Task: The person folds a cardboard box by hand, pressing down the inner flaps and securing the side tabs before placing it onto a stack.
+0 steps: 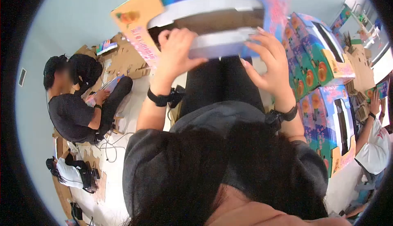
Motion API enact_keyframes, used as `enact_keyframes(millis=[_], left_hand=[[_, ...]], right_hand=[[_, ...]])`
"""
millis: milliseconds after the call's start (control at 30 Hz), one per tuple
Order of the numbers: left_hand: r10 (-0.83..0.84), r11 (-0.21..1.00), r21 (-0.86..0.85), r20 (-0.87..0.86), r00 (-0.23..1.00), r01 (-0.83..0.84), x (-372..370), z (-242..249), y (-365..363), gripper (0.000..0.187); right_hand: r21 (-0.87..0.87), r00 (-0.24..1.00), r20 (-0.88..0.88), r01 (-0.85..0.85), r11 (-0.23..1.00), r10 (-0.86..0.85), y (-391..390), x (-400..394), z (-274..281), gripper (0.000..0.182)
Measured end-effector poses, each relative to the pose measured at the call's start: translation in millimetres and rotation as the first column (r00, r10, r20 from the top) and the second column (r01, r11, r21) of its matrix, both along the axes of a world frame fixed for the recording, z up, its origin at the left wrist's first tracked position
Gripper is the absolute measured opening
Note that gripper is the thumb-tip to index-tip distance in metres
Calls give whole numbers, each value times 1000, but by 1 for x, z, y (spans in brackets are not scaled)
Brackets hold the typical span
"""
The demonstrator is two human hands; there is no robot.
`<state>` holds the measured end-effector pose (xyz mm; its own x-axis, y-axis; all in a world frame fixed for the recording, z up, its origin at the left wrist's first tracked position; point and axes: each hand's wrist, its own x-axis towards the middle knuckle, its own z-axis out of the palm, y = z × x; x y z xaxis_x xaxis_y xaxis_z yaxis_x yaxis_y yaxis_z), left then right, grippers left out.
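Note:
A colourful printed cardboard box [147,29] with peach pictures is at the top of the head view, blurred by motion. A long slot-like opening with white flap edges shows its brown inside. At the left end of the opening, my left hand [176,50] has its fingers bent over the near edge, with the thumb stretched along the outer side. Near the right end, my right hand [268,60] has its fingers apart, the tips at the white edge and the thumb below. Both wrists wear black bands.
Stacked printed boxes [327,66] stand close on my right. A person in black [73,115] sits on the left near flattened cardboard [127,60]. Cables [108,146] lie on the floor. Another person in white [374,148] is at the far right, a further person [71,173] lower left.

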<state>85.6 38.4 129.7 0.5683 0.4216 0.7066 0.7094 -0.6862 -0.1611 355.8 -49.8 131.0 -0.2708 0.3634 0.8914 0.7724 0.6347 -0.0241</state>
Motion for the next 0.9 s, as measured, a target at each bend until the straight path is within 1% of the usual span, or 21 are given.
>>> enact_keyframes(millis=[67, 100, 133, 167, 200, 233, 300, 333, 400, 433, 500, 567, 633, 667, 700, 767, 800, 833, 900], left_hand=[[-102, 994, -24, -8, 995, 102, 14, -5, 1, 67], [-124, 991, -51, -30, 992, 123, 22, -7, -1, 67], [-161, 985, -73, -59, 985, 157, 27, -15, 3, 67], [-198, 977, -97, -88, 976, 189, 32, -28, 9, 67], [-251, 963, -116, -50, 967, 244, 38, -42, 15, 67], [-235, 966, -122, -50, 971, 228, 41, -46, 16, 63], [-227, 970, -74, 49, 973, 230, 46, -50, 11, 58], [-203, 976, -66, 62, 977, 207, 46, -54, 14, 56], [-155, 985, -62, 83, 984, 160, 46, -66, 22, 53], [-148, 989, 21, 133, 980, 146, 51, -72, 27, 48], [-128, 990, 84, 216, 968, 112, 56, -80, 30, 44], [-53, 999, 25, 199, 979, 49, 60, -83, 25, 42], [1, 1000, -23, 192, 981, 3, 66, -84, 17, 37], [-4, 999, -34, 205, 979, 12, 66, -86, 14, 38], [-10, 999, -49, 218, 976, 21, 66, -85, 8, 39], [-87, 996, -6, 298, 951, 93, 65, -80, -8, 45], [-102, 974, -160, 329, 939, 162, 60, -73, -18, 51], [-141, 928, -254, 436, 889, 272, 58, -66, -28, 43], [-137, 801, -332, 709, 692, 498, 57, -68, -43, 34]], right_hand=[[25, 998, 3, 65, 998, -65, 9, 5, -4, 39], [31, 995, 4, 95, 995, -95, 16, 7, -13, 42], [100, 993, 16, 116, 988, -118, 32, 9, -23, 32], [-50, 979, 93, 188, 981, -183, 39, 11, -36, 30], [-196, 956, 176, 266, 944, -233, 45, 12, -48, 29], [-330, 926, 266, 348, 877, -268, 50, 13, -55, 31], [-173, 949, 191, 286, 943, -252, 60, 12, -61, 38], [-98, 959, 153, 255, 962, -239, 62, 10, -64, 42], [-98, 965, 143, 233, 968, -218, 69, 10, -64, 41], [-96, 969, 135, 222, 970, -208, 73, 10, -62, 40], [-140, 959, 159, 256, 957, -233, 82, 9, -61, 43], [-187, 944, 142, 320, 929, -297, 92, 12, -74, 42], [-62, 953, 128, 285, 957, -276, 90, 12, -72, 40], [2, 956, 124, 266, 964, -264, 88, 13, -71, 39], [-4, 953, 126, 280, 960, -277, 85, 13, -74, 37], [-12, 944, 129, 308, 951, -304, 80, 15, -84, 33], [-47, 930, 168, 340, 939, -328, 76, 17, -87, 30], [-51, 933, 167, 332, 942, -320, 76, 21, -90, 30], [-65, 939, 166, 314, 947, -300, 77, 26, -94, 30]])
